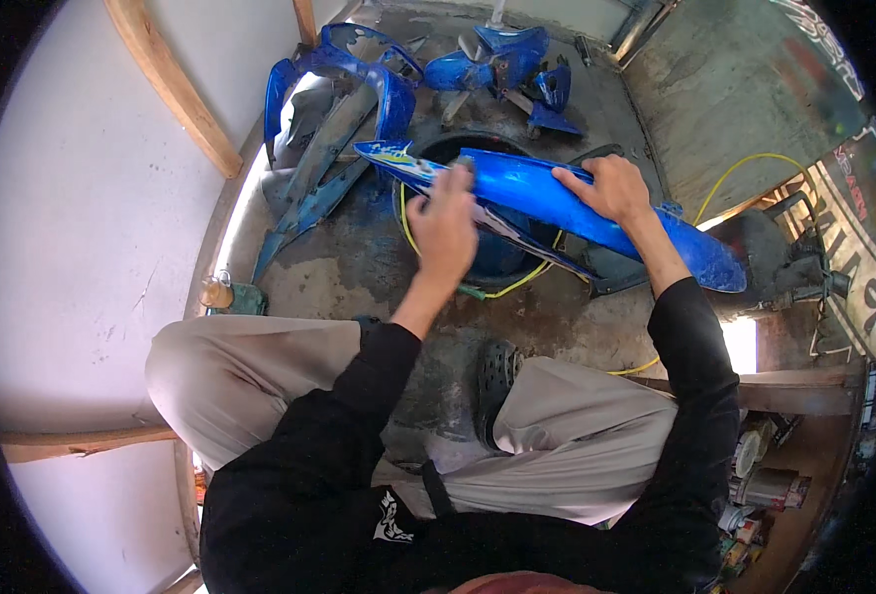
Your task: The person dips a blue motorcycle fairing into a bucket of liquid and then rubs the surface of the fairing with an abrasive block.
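A long blue motorcycle body panel (532,188) lies slantwise in front of me, over a dark round tub (438,148). Its left end carries white and yellow-green graphics, and a pale strip runs along the lower edge. My right hand (611,188) grips the panel's upper edge right of the middle, thumb pointing left along the blue surface. Against the decorated left part rests my left hand (445,223), its fingers smeared by motion. Something dark shows at those fingertips; whether it is a held thing, I cannot make out.
More blue body panels (393,99) and a blue part cluster (507,69) lie on the far floor. A yellow hose (517,285) loops around the tub. By the left wall stands a small bottle (217,291). Cans (770,487) fill a shelf at lower right.
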{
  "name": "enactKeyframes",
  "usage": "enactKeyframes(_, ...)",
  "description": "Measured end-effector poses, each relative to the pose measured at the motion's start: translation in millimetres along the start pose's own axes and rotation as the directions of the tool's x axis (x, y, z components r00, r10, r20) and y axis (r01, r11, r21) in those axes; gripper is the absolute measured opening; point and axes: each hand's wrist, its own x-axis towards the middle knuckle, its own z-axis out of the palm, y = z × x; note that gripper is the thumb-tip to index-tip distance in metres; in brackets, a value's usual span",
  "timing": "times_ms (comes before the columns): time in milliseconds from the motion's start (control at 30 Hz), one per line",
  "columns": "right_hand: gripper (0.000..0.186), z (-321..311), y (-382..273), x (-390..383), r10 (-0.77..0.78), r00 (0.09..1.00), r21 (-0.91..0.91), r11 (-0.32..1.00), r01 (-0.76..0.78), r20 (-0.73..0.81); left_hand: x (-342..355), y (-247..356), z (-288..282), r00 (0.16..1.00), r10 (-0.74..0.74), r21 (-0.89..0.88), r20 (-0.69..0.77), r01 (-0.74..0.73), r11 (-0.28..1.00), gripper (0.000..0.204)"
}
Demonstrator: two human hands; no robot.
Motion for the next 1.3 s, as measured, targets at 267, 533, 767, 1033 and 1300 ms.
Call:
enactKeyframes(267,0.073,-6,-4,0,0.013,0.999,0.011,1.000,-0.014,0.034,-13,34,6,0.965,0.250,-0.102,0.081,-0.242,0.965,0.040)
enactKeyframes(533,0.070,-11,-11,1,0.030,0.998,-0.020,0.999,-0.029,0.063,3,-1,1,0.997,0.070,0.075,0.016,-0.071,0.995,0.043)
enactKeyframes(767,0.073,-2,-1,-3,-0.014,0.999,0.005,1.000,0.015,-0.046,-12,40,9,0.960,0.256,-0.099,0.115,-0.246,0.964,0.041)
enactKeyframes(1033,0.072,-2,-4,1,-0.020,1.000,-0.001,1.000,0.020,-0.005,13,-33,-3,0.990,-0.141,-0.056,-0.010,0.140,0.989,0.042)
enactKeyframes(1300,0.072,-6,-6,-2,-0.004,1.000,0.052,0.999,0.004,-0.001,-28,58,8,0.944,0.287,-0.153,0.165,-0.263,0.953,0.041)
